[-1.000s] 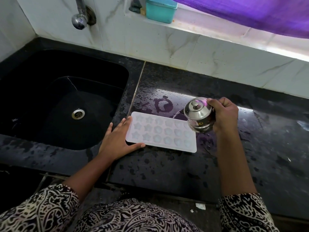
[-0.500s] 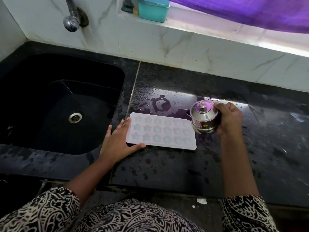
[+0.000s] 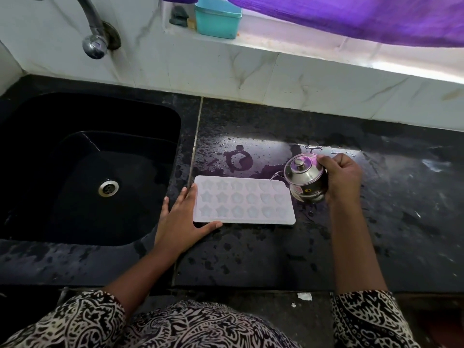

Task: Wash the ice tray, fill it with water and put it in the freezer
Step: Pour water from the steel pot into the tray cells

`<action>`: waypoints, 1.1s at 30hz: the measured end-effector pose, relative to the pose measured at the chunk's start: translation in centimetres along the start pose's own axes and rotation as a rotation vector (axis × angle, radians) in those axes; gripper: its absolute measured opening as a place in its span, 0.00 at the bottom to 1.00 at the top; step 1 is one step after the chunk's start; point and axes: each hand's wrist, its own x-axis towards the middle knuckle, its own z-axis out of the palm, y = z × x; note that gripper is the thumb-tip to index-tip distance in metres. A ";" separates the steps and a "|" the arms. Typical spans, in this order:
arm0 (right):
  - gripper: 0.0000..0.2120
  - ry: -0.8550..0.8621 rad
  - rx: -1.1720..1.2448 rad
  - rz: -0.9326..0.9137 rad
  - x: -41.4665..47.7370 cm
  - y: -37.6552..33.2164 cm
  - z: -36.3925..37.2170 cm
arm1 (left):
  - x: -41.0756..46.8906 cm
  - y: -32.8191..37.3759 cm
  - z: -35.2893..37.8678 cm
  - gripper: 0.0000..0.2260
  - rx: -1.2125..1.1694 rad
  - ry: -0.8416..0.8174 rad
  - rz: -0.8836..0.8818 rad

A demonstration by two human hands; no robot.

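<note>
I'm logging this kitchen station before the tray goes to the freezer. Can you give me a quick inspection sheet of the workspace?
Surface: black stone counter, wet with droplets and puddles.
Job's things: white ice tray flat on counter; small steel pot, lidded, tilted at tray's right end.
Clutter: teal box on the ledge.
Hands: left hand flat against tray's left end; right hand, grip around the pot.
Cables: nothing seen.
Surroundings: black sink, tap, purple cloth.

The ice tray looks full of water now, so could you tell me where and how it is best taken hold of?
Grip the ice tray by its two short ends, one hand from each side, kept level. It lies flat with a plain rim around shallow moulds. The left hand already rests at the left end; the right hand holds the steel pot.
</note>
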 end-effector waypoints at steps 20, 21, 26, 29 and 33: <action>0.17 0.051 -0.030 -0.002 -0.4 -0.8 0.1 | -0.2 -0.1 0.1 0.51 0.008 0.035 0.032; 0.17 0.051 -0.027 -0.010 -0.4 -0.9 0.1 | -0.1 -0.1 0.2 0.51 0.013 0.034 0.032; 0.16 0.046 -0.029 -0.039 -0.3 -1.3 0.1 | -0.1 0.0 0.2 0.50 0.016 0.034 0.028; 0.15 0.046 -0.039 -0.033 -0.3 -1.4 0.2 | 0.0 0.0 0.2 0.50 0.016 0.036 0.027; 0.14 0.047 -0.045 -0.021 -0.3 -1.2 0.3 | 0.0 -0.1 0.3 0.51 0.032 0.037 0.031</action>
